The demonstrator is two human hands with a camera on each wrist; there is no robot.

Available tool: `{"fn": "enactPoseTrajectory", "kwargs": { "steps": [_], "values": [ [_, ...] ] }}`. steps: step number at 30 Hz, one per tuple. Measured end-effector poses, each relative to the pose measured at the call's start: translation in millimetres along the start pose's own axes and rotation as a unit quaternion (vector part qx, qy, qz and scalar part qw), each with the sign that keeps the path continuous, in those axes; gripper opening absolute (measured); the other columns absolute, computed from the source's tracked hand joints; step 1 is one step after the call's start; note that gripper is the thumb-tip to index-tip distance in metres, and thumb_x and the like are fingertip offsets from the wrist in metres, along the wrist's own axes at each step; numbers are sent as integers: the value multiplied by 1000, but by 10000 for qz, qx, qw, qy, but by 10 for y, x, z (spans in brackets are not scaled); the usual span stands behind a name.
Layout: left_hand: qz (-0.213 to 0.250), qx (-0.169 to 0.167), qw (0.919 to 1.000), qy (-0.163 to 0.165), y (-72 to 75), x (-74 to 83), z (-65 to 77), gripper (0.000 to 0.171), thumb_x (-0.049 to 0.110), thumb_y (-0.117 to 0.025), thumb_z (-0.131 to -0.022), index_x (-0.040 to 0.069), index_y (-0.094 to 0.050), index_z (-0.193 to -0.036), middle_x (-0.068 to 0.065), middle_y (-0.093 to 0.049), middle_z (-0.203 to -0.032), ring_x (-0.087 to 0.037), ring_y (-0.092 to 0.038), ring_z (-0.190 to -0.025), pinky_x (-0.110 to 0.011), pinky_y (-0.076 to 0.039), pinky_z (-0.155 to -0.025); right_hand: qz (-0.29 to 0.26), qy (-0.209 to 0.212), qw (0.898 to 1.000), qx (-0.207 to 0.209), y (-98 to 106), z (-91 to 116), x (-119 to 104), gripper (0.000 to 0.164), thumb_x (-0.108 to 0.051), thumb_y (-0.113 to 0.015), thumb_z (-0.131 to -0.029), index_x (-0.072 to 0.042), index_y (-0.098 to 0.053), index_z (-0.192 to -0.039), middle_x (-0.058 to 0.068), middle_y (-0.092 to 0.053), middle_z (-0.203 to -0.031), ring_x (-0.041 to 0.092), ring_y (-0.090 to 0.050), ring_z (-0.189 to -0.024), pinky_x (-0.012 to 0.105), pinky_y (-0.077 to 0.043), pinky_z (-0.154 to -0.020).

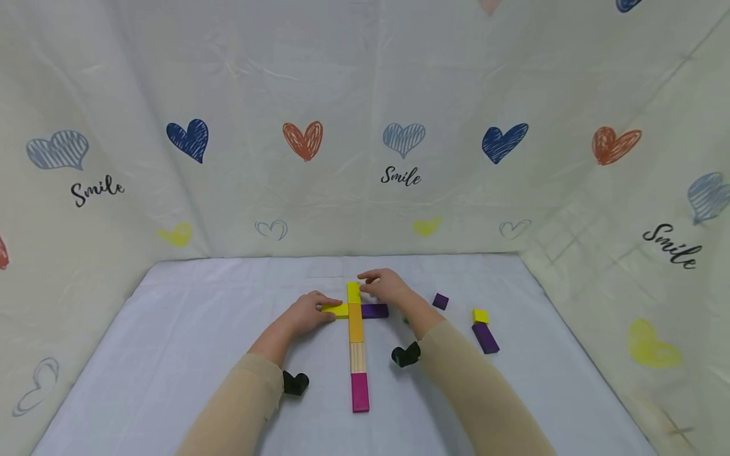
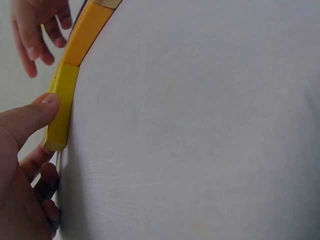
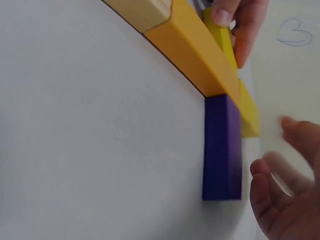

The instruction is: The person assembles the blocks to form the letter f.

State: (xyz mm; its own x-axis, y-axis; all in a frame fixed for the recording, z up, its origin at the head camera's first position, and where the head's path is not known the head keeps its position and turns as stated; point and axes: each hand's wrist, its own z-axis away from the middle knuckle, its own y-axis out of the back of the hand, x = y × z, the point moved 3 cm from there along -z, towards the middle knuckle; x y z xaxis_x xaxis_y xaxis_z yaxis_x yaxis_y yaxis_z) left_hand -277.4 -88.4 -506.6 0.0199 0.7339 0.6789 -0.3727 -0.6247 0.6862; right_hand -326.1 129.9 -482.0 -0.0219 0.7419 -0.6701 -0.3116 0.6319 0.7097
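Observation:
Wooden blocks form a cross on the white cloth. My left hand [image 1: 305, 315] pinches the yellow block [image 2: 65, 107] of the left arm, thumb on its near side and a finger behind. This block's inner end meets the orange block [image 1: 356, 324]. My right hand [image 1: 390, 288] hovers by the upper yellow block [image 1: 353, 291]; in the right wrist view its fingers are spread, holding nothing. Opposite the left arm lies a purple block [image 3: 222, 150]. Below the orange one, a plain wood block [image 1: 357, 358] and a magenta block [image 1: 360, 392] continue the column.
Right of the cross lie a small purple block [image 1: 440, 301], a small yellow block [image 1: 481, 316] and a longer purple block [image 1: 485, 338]. A bit of green [image 1: 406, 321] shows beside the right wrist. Behind the table hangs a white curtain [image 1: 342, 202] printed with hearts.

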Motion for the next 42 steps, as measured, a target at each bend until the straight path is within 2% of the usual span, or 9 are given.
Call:
{"fn": "enactPoseTrajectory", "kwargs": {
  "steps": [6, 13, 18, 25, 28, 36, 42],
  "values": [
    [8, 31, 10000, 25, -16, 11, 11, 32, 29, -68, -94, 39, -69, -124, -6, -53, -137, -32, -44, -130, -59, -37, -107, 196, 17, 9997, 163, 196, 177, 68, 37, -32, -68, -95, -22, -67, -130, 0, -64, -113, 21, -55, -97, 33, -51, -83],
    [56, 65, 10000, 37, -10, 29, 31, 32, 28, -68, -94, 38, -70, -124, -7, -52, -140, -32, -43, -131, -58, -36, -108, 279, -15, 9993, 248, 444, 482, 225, 36, -29, -69, -94, -17, -69, -128, 1, -64, -113, 23, -55, -99, 35, -51, -83],
    [64, 57, 9999, 58, -15, 20, 29, 32, 28, -68, -94, 38, -70, -124, -7, -52, -139, -32, -43, -130, -57, -37, -108, 389, -74, 9988, 278, 633, 704, 449, 35, -27, -69, -94, -15, -69, -127, 3, -64, -113, 23, -55, -101, 36, -51, -80],
    [5, 66, 10000, 57, -24, 7, 6, 32, 29, -69, -94, 39, -69, -125, -7, -52, -139, -32, -44, -130, -58, -37, -108, 475, -120, 9980, 405, 894, 1071, 811, 33, -25, -69, -93, -10, -71, -123, 6, -66, -113, 25, -56, -101, 40, -50, -84],
    [2, 63, 10000, 46, -24, 1, -4, 32, 29, -68, -94, 39, -69, -125, -7, -52, -139, -32, -44, -130, -58, -36, -108, 602, -58, 9971, 453, 1001, 1238, 996, 33, -26, -69, -93, -9, -71, -122, 6, -67, -110, 24, -57, -97, 38, -49, -78],
    [-11, 24, 10000, 14, -38, -23, -36, 32, 29, -69, -94, 40, -69, -124, -6, -52, -139, -32, -43, -130, -58, -36, -108, 435, -522, 9960, 582, 1176, 1637, 1416, 37, -30, -70, -93, -8, -70, -122, 10, -64, -112, 24, -55, -93, 34, -48, -70],
    [5, 26, 10000, 41, -35, -25, -35, 32, 28, -69, -94, 39, -69, -125, -6, -51, -139, -32, -43, -131, -58, -36, -108, 468, -778, 9937, 653, 1230, 1741, 1562, 41, -28, -71, -92, -5, -66, -126, 15, -63, -114, 25, -56, -92, 32, -48, -66]
  ]
}}
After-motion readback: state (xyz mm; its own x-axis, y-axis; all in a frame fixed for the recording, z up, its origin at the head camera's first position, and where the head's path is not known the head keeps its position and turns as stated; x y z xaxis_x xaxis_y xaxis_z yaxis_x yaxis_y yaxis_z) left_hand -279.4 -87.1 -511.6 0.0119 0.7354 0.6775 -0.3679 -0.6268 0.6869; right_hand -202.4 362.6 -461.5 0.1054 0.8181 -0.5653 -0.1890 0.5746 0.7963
